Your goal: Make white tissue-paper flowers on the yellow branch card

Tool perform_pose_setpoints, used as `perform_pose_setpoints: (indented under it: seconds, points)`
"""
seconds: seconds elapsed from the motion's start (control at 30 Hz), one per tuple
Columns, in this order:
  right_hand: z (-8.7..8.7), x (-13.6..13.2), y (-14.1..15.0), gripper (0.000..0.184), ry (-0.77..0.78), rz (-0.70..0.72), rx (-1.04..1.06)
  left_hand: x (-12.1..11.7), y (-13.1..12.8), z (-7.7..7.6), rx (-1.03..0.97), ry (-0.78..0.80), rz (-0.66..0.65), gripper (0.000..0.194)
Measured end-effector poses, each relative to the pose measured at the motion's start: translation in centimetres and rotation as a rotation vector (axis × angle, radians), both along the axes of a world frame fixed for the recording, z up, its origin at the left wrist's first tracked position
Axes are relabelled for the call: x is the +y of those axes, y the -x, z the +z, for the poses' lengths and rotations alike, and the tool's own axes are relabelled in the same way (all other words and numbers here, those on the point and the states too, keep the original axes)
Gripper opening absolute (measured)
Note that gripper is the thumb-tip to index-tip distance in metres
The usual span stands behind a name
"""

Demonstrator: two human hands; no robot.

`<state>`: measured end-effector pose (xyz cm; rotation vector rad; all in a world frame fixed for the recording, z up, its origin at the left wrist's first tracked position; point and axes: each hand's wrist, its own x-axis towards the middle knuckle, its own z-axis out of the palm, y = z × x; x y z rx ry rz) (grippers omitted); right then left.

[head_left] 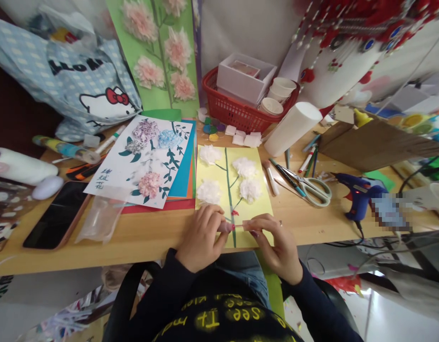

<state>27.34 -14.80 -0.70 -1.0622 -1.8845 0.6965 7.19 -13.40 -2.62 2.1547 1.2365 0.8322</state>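
Note:
A yellow sheet (214,166) lies at the table's front edge, bearing a dark green painted stem (228,183) with side branches. Several white ruffled flowers (244,167) sit on it, and small red bits (235,213) show near the lower stem. My left hand (207,232) rests over the sheet's lower left, thumb and fingers pinched together; what they grip is too small to make out. Opposite it, my right hand (274,242) pinches a small pale pink piece (246,225) between thumb and fingers. The two hands' fingertips are close together, on either side of the stem.
Right of the sheet lie a white-handled marker (272,180), scissors (313,190) and a blue glue gun (358,192). Behind stand a red basket (233,111) and a white roll (293,128). A flower print (112,175) and a phone (57,216) lie left.

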Motion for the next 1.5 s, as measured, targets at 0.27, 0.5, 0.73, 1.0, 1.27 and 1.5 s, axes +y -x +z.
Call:
perform_pose_setpoints:
  seconds: [0.27,0.5,0.73,1.0,1.27,1.5]
  points:
    - [0.9,-1.3,0.8,0.03,-0.032,0.128,-0.076,-0.7,1.2,2.4,-0.093,0.157,-0.206,0.015]
    - [-0.1,-2.8,1.0,0.029,0.26,-0.159,-0.148,-1.8,0.3,2.7,-0.069,0.005,-0.182,0.015]
    - [-0.1,-2.3,1.3,0.031,0.289,-0.15,-0.076,-1.8,0.0,2.6,-0.052,0.122,-0.148,0.022]
    - [-0.1,-1.9,0.1,0.02,0.146,-0.047,0.137,-1.4,1.0,2.8,-0.246,0.442,-0.081,0.015]
    - [-0.2,-2.3,0.8,0.023,0.144,-0.048,0.174,-1.8,0.6,2.7,-0.223,0.388,-0.1,0.015]
    - [0.3,-2.3,0.1,0.014,0.23,-0.085,0.104,-1.4,1.0,2.3,-0.21,0.23,-0.13,0.016]
